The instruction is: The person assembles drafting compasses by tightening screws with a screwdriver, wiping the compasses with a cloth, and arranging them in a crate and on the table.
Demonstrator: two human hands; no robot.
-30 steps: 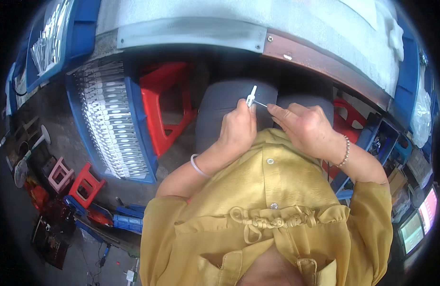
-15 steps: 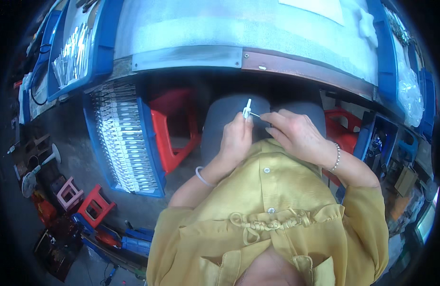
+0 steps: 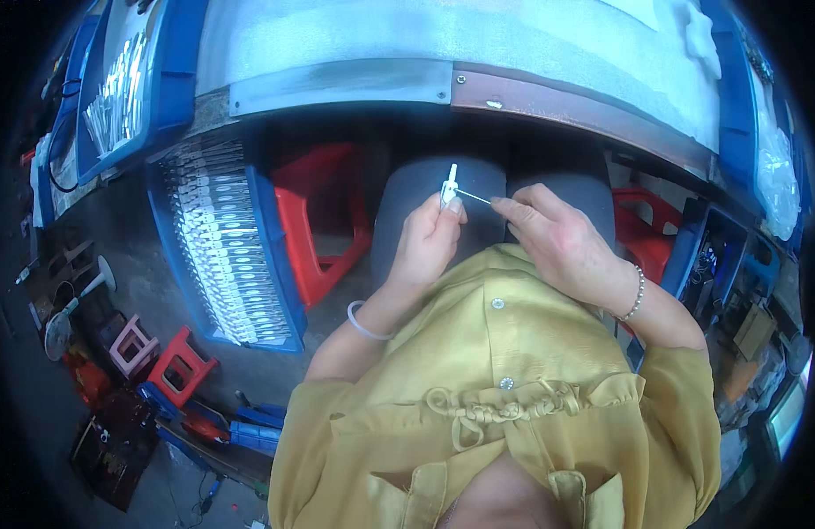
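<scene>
Above my lap, my left hand (image 3: 428,240) pinches a small white plastic piece (image 3: 450,187) between thumb and fingers, its narrow tip pointing up and away from me. My right hand (image 3: 562,245), to the right of it, grips the end of a thin metal rod (image 3: 475,197) between thumb and forefinger. The rod's other end meets the side of the white piece near my left thumb. Whether it goes into the piece or only touches it, I cannot tell.
A table (image 3: 355,35) with a metal-strip edge (image 3: 337,88) runs ahead of me. On my left stands a blue crate (image 3: 278,251) packed with rows of white-handled metal pieces, beside a red stool (image 3: 293,198). Blue bins (image 3: 176,79) sit at the table's left; a clear plastic bag (image 3: 778,181) hangs right.
My right hand has drawn a little to the right, away from my left hand, and more of the rod shows between them. The white piece is slightly higher and further left in view.
</scene>
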